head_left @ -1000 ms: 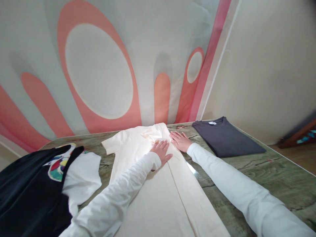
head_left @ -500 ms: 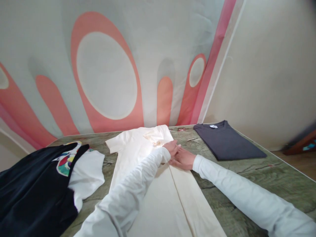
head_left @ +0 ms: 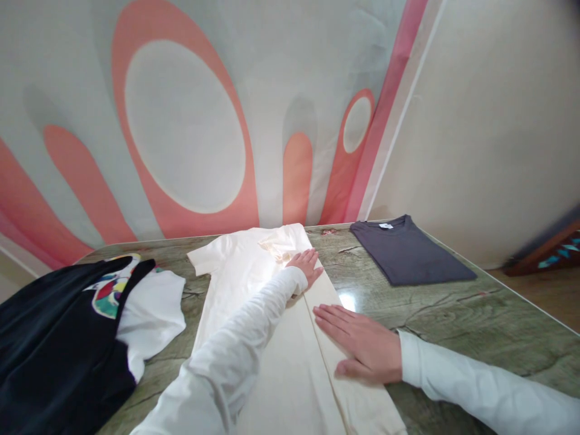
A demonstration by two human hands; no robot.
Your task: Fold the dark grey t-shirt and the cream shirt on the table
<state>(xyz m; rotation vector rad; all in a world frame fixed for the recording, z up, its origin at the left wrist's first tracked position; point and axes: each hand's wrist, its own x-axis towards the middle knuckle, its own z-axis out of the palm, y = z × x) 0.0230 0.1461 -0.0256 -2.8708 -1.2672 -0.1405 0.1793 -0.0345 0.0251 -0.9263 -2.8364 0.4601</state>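
A cream T-shirt (head_left: 290, 362) lies lengthwise on the table, its right side folded inward over the body and its left sleeve spread out. My left hand (head_left: 306, 266) rests flat on the folded part near the shoulder, fingers stretched out. Lower down, my right hand (head_left: 362, 344) lies palm down over the folded strip by the right edge, fingers extended and holding nothing. The collar area is partly bunched just beyond my left hand. My left sleeve covers part of the shirt's middle.
A folded dark grey T-shirt (head_left: 408, 254) lies at the right on the wood-patterned table (head_left: 444, 314). Black and white garments (head_left: 63, 338) with a colourful print are heaped at the left. Behind the table stands a wall (head_left: 267, 90) with pink-orange shapes.
My right hand has moved away from my left hand, toward me and down the folded strip. The left hand stays near the shoulder, its fingers now flat. The view has shifted slightly.
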